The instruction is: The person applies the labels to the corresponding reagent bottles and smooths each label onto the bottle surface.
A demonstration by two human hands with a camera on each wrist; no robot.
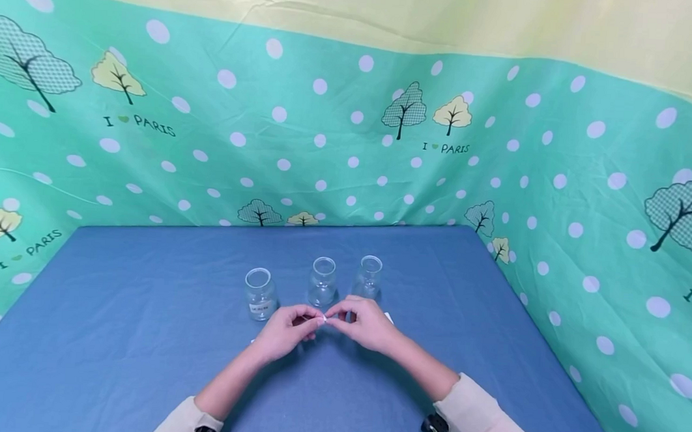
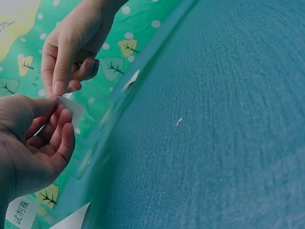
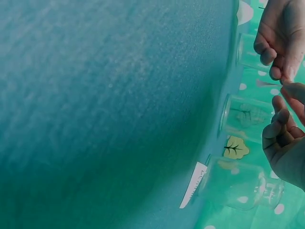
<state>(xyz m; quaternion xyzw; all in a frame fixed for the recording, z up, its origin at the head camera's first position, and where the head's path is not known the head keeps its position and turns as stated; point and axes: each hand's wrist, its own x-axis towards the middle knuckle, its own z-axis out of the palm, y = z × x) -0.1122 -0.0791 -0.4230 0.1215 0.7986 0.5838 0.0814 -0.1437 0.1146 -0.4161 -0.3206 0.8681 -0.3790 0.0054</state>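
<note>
Both hands meet at the fingertips over the table, in front of the glass jars. Between thumb and finger my left hand (image 1: 284, 332) pinches a small white paper label (image 2: 74, 112). My right hand (image 1: 366, 325) pinches at the same label from the other side, its thumb and fingertip right at the edge. Most of the label is hidden by fingers in the head view. Just beyond the hands stand a middle jar (image 1: 322, 283) and a right jar (image 1: 369, 279), both plain glass. The left jar (image 1: 259, 295) carries a white printed label (image 2: 21, 212).
A printed paper slip (image 3: 194, 183) lies on the blue table (image 1: 140, 336) beside the right jar. Another white paper piece (image 2: 71, 219) shows near the left hand. A tiny white scrap (image 2: 179, 121) lies on the cloth. Green dotted curtains (image 1: 303, 135) enclose the back and sides.
</note>
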